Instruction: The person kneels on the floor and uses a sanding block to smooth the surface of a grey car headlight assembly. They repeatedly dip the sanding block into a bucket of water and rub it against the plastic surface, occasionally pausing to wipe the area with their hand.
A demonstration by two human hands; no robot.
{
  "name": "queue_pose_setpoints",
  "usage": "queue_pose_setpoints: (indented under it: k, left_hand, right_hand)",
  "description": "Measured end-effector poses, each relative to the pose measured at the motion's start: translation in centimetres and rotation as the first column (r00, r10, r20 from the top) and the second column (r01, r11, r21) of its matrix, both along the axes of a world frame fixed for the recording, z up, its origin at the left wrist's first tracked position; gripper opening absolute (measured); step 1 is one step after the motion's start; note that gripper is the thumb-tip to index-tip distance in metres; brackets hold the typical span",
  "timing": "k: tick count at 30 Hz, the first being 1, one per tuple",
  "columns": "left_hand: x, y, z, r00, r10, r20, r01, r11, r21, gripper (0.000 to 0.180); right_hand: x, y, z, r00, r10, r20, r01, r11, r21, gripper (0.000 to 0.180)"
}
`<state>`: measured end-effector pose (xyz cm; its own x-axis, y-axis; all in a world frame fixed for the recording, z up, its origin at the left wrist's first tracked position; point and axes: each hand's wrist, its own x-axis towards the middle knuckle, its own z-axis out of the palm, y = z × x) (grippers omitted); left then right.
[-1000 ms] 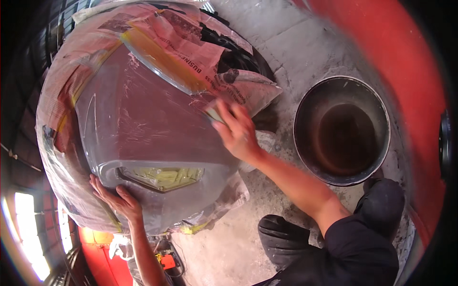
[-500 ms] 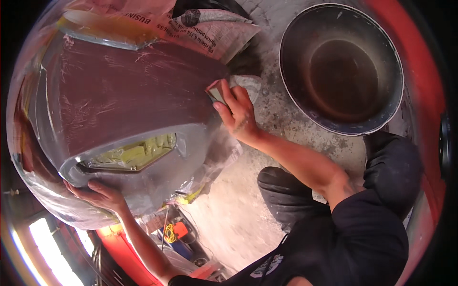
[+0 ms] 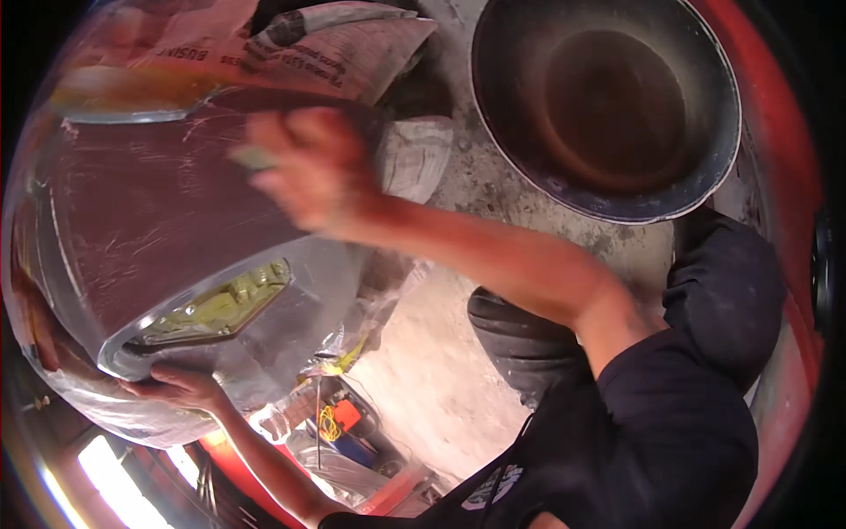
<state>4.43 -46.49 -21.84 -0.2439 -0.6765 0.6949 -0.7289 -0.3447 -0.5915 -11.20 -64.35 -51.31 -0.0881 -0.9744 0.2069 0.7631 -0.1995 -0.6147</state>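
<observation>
A large grey curved panel (image 3: 167, 220), scratched and dull, fills the left of the view; newspaper masking (image 3: 291, 44) covers its far edge and a yellowish taped patch (image 3: 220, 304) sits near its lower rim. My right hand (image 3: 308, 172), blurred by motion, presses a small flat greenish pad (image 3: 251, 157) against the panel's surface. My left hand (image 3: 181, 388) grips the panel's lower rim from below. My right forearm reaches across the middle of the view.
A big round metal basin (image 3: 608, 106) stands on the concrete floor (image 3: 423, 353) at the upper right. A red curved body part (image 3: 775, 115) lines the right edge. Small clutter with an orange object (image 3: 345, 414) lies below the panel. My knees show at centre right.
The view has drawn closer to the panel. My right hand has slid left from the panel's right edge onto its middle, now blurred. My left hand stays on the lower rim.
</observation>
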Motion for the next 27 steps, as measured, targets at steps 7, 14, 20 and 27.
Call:
queue_pose_setpoints:
  k: [7, 14, 20, 27]
  left_hand:
    - [-1.0, -0.2, 0.0, 0.999, -0.046, -0.01, 0.046, 0.997, 0.067, 0.079]
    - [-0.5, 0.4, -0.5, 0.983, 0.0, -0.186, -0.002, 1.0, -0.012, 0.078]
    - [-0.8, -0.5, 0.1, 0.999, -0.047, -0.026, 0.049, 0.996, 0.072, 0.081]
    - [-1.4, 0.3, -0.6, 0.972, -0.041, -0.232, 0.043, 0.999, 0.003, 0.076]
  right_hand:
    - [1.7, 2.1, -9.4, 0.797, -0.253, -0.549, 0.275, 0.96, -0.043, 0.039]
    - [-2.2, 0.0, 7.7, 0.816, -0.447, -0.366, 0.384, 0.893, -0.235, 0.039]
    - [0.8, 2.2, -9.0, 0.883, -0.096, -0.459, 0.181, 0.972, 0.146, 0.048]
    - [-1.5, 5.8, -1.6, 0.874, -0.134, -0.467, 0.179, 0.982, 0.053, 0.05]
